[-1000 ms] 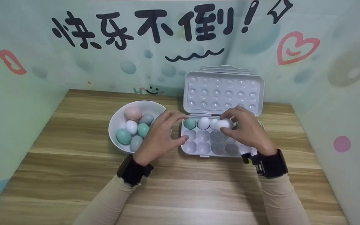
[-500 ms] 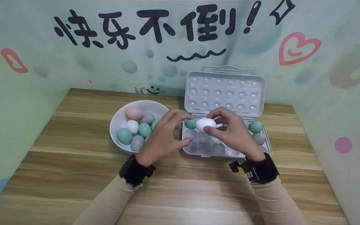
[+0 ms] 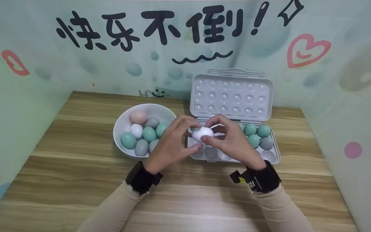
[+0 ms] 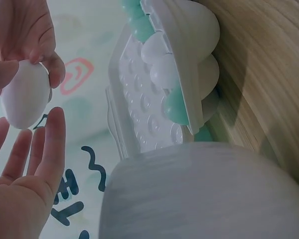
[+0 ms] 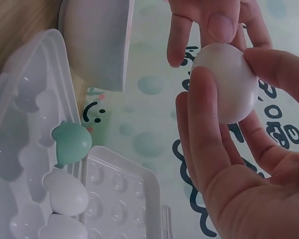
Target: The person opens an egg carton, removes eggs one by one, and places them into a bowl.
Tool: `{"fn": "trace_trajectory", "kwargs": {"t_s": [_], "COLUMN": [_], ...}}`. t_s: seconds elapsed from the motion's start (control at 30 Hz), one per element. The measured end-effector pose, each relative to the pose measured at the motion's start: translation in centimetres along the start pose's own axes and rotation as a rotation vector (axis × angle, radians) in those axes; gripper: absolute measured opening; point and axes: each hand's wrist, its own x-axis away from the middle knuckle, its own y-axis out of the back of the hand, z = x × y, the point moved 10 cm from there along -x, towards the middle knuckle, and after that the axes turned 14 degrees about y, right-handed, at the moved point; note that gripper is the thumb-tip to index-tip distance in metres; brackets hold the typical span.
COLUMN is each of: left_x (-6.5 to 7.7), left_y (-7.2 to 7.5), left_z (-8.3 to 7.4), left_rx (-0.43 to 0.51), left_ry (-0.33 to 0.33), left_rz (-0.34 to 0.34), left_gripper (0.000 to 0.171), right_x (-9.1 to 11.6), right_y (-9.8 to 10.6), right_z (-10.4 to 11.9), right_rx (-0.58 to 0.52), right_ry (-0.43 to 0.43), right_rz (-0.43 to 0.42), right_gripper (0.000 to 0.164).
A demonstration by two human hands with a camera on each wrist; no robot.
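I'm pinching 1 white egg [image 3: 202, 134] in my right hand [image 3: 233, 141]; my left hand [image 3: 172, 143] is grasping nothing beside it; slackening fingers are risking a drop.

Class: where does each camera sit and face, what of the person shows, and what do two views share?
Head: worn on the head, facing forward and down at the bowl and egg box; left hand, right hand and sleeves show.
Left wrist: worn there, looking past the bowl's outer wall toward egg box and printed backdrop; both hands show.
Right wrist: worn there, looking at the white egg and egg box; both hands show.
Shared: both wrist views show the right hand holding the white egg.
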Motion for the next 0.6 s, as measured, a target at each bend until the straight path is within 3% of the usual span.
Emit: {"fn": "trace_trajectory", "kwargs": {"t_s": [0.23, 0.6], "left_x": [0.17, 0.33], "left_y": [-0.13, -0.36], "left_z": [-0.42, -0.47], "left_rx": [-0.083, -0.093], "left_ry": [-0.041, -0.053], "left_rz": [-0.034, -0.038], "left_gripper": [0.045, 0.039], "right_x": [0.15, 0.22], "right_y": [-0.49, -0.81], "right_z": [-0.04, 0.24], "right_rx": [-0.003, 0.010], "right_ry": [-0.013, 0.007], "right_rz": [0.018, 0.033], "right_gripper": [0.032, 0.031]}}
